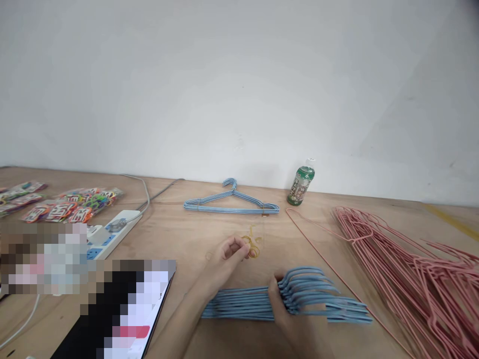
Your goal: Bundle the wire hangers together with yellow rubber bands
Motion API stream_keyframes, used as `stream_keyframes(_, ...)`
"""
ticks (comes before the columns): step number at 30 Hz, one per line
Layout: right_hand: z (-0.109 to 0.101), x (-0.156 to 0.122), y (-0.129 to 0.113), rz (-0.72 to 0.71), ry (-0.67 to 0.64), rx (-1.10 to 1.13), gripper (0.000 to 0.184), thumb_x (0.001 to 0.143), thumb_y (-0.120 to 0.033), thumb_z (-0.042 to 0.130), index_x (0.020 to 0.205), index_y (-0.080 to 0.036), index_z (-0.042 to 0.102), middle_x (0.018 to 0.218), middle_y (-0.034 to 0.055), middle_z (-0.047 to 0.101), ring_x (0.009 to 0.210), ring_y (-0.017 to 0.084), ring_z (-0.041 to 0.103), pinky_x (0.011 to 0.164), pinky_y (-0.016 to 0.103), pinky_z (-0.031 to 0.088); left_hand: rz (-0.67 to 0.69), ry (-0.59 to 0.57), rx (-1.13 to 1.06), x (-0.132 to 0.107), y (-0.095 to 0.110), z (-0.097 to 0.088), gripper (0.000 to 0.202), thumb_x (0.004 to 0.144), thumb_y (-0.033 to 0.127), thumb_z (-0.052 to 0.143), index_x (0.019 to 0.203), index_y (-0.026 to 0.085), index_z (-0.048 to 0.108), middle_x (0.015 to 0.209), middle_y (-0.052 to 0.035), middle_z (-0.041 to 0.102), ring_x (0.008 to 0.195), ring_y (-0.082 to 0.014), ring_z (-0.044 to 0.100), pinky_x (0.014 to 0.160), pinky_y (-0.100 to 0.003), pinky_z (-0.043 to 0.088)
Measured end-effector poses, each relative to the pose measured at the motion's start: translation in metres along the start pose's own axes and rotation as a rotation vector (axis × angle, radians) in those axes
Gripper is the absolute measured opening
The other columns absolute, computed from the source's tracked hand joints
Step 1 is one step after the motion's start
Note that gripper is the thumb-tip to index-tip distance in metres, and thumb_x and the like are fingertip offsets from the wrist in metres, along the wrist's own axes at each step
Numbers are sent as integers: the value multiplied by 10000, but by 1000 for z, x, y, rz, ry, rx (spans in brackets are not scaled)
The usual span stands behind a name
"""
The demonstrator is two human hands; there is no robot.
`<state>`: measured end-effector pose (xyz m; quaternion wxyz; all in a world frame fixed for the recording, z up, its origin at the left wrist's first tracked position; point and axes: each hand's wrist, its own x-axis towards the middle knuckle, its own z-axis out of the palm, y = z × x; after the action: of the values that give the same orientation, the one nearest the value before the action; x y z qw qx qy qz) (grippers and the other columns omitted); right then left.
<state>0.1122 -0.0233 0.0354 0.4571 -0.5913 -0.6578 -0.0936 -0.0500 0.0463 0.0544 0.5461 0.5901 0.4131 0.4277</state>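
Observation:
My left hand pinches at a small heap of yellow rubber bands on the wooden table, fingers closed on one of them. My right hand grips a stack of several blue wire hangers lying flat near the table's front, just below their hooks. A separate small bundle of blue hangers lies farther back, near the wall.
A large pile of pink wire hangers spreads over the right side. A green bottle stands by the wall. A white power strip with cable, colourful packets and a dark tablet lie at the left.

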Motion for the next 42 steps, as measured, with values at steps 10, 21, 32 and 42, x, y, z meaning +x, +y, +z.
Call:
stream_keyframes(10, 6, -2, 7, -52, 5, 40, 158, 858, -298, 573, 870, -186, 684, 750, 65, 686, 708, 195, 608, 696, 331, 458, -21, -184, 135, -11, -5, 13, 272, 857, 464, 564, 845, 193, 577, 845, -6, 602, 806, -150, 562, 722, -273, 426)
stream_keyframes(21, 3, 2, 3, -30, -10, 43, 218, 854, -370, 557, 774, -196, 661, 649, 40, 615, 607, 175, 585, 592, 292, 465, -70, -175, -28, -11, -6, 18, 261, 773, 407, 677, 828, 193, 537, 802, 16, 564, 767, -125, 540, 695, -256, 427)
stream_keyframes(32, -3, 7, -4, -29, -32, 14, 262, 842, -366, 565, 635, -215, 620, 557, 13, 554, 533, 152, 523, 562, 280, 419, -25, -107, -145, -3, -11, 9, 247, 776, 369, 693, 835, 191, 533, 809, 23, 533, 773, -110, 524, 717, -233, 422)
stream_keyframes(42, -2, 1, -3, -3, -58, -9, 300, 873, -389, 513, 657, -213, 626, 530, 6, 534, 509, 150, 520, 531, 274, 402, -79, -13, -364, -7, -2, 13, 269, 739, 335, 738, 774, 192, 512, 735, 42, 556, 685, -86, 511, 674, -213, 413)
